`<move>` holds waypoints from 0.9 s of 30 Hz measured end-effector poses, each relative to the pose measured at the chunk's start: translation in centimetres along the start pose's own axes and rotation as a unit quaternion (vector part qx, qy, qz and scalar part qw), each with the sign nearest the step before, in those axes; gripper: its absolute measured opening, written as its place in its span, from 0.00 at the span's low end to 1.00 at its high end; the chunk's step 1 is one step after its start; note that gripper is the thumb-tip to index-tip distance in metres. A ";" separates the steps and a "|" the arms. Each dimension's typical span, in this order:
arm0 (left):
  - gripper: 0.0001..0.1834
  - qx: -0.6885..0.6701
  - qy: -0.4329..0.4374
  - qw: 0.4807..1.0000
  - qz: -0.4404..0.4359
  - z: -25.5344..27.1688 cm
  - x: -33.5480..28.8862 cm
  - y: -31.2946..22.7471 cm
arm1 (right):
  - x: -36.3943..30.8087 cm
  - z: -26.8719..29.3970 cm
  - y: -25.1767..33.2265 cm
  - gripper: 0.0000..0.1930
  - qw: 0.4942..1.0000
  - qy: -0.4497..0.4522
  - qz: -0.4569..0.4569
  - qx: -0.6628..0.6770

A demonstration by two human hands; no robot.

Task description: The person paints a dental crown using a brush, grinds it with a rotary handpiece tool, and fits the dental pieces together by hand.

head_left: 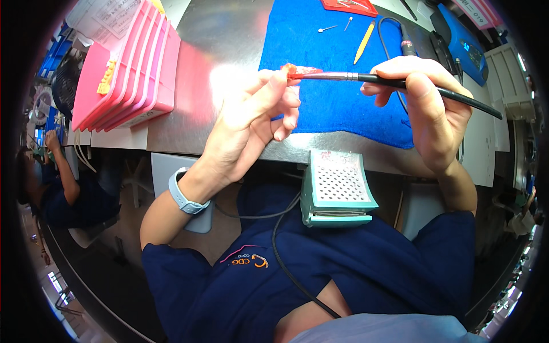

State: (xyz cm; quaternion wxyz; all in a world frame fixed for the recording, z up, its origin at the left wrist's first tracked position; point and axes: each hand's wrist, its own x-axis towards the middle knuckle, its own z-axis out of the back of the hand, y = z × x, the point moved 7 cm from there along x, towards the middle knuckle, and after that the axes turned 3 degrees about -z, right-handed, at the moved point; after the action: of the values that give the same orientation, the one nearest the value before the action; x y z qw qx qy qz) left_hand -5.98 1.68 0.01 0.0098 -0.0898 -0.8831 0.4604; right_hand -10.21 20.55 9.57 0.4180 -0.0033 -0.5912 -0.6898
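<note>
My right hand (437,106) grips a thin brush (343,76) with a black handle and a silver ferrule, held nearly level over the blue towel. The brush's reddish tip meets a small orange-red piece (290,70). Thumb and fingertips of my left hand (243,120) are pinched on that piece, and the lower fingers curl loosely. Its exact kind is too small and too covered by the fingers to make out. Both hands are raised above the table's near edge.
Pink stacked bins (131,80) stand at the left. On the blue towel (337,111) lie a yellow stick (364,43) and small pins. A red tray (350,6) and blue control box (460,46) sit farther back. A mint-green perforated box (340,186) juts toward me. Another person works far left.
</note>
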 end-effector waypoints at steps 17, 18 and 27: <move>0.19 0.010 0.009 1.000 0.003 0.0 -0.1 0.0 | 0.1 0.1 -1.5 0.16 0.995 -0.034 -0.077 0.046; 0.19 0.011 0.006 1.000 0.005 0.1 -0.1 0.0 | 0.1 0.1 -1.5 0.16 0.996 -0.030 -0.077 0.044; 0.20 0.013 0.005 1.000 0.008 -0.1 -0.1 0.0 | 0.3 0.9 -1.4 0.16 0.997 -0.051 -0.046 0.039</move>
State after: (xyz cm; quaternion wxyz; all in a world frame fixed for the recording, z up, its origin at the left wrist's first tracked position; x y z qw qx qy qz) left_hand -5.88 1.73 0.04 0.0119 -0.0987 -0.8762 0.4715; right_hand -11.64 21.07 8.81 0.3552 0.0049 -0.6379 -0.6834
